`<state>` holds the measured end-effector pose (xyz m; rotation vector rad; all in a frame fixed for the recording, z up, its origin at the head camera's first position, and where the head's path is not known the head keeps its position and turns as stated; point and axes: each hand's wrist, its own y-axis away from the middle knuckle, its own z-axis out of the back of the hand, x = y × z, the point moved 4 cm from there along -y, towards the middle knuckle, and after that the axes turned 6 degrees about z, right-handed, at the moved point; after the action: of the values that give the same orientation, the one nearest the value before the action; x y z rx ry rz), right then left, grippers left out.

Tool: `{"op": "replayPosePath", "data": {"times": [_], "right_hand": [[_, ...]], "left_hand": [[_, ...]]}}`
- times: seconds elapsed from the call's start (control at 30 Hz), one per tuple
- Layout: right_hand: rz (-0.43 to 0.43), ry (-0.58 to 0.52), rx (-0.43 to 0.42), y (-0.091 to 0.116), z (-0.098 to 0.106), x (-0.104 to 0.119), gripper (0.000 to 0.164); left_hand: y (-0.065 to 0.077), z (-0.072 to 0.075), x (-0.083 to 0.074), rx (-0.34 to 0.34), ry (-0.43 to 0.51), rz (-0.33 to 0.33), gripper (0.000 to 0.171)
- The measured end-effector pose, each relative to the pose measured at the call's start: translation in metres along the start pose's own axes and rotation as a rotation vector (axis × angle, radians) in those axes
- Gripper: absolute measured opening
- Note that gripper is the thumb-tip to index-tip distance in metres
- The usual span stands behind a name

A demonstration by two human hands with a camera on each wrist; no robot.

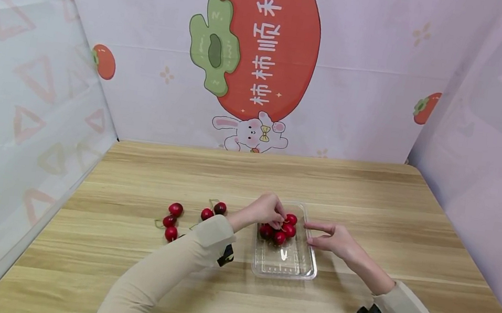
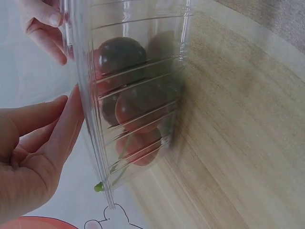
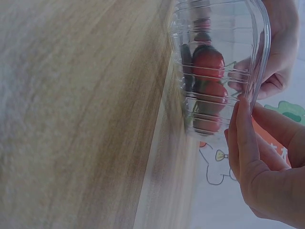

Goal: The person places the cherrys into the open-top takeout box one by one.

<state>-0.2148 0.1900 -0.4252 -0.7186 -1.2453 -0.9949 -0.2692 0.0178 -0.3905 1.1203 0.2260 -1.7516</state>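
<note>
A clear plastic container (image 1: pixel 284 264) stands on the table with several dark red cherries (image 1: pixel 280 238) toward its far end. My left hand (image 1: pixel 267 210) reaches over its left side, and the thumb and fingertips come together at a cherry stem above the fruit. In the right wrist view, the left fingers show through the clear wall beside the stems. At the right rim, my right hand (image 1: pixel 335 240) touches the container with nearly straight fingers, thumb and forefinger spread apart. The left wrist view shows more cherries (image 2: pixel 138 107) behind the ribbed wall.
Left of the container lie loose cherries (image 1: pixel 169 221) with stems, some partly covered by the left sleeve (image 1: pixel 169 267). Two more cherries (image 1: pixel 207 214) sit beside the left wrist. A printed cloth (image 1: pixel 356 117) hangs behind the wooden table (image 1: pixel 370 193), with more cloth at both sides.
</note>
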Motion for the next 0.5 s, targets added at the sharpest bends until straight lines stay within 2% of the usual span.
{"op": "replayPosePath", "data": {"times": [0.5], "right_hand": [[0.004, -0.002, 0.004, -0.0002, -0.0002, 0.0010, 0.050]], "left_hand": [[0.0054, 0.0076, 0.0047, -0.006, -0.024, -0.011, 0.016]]}}
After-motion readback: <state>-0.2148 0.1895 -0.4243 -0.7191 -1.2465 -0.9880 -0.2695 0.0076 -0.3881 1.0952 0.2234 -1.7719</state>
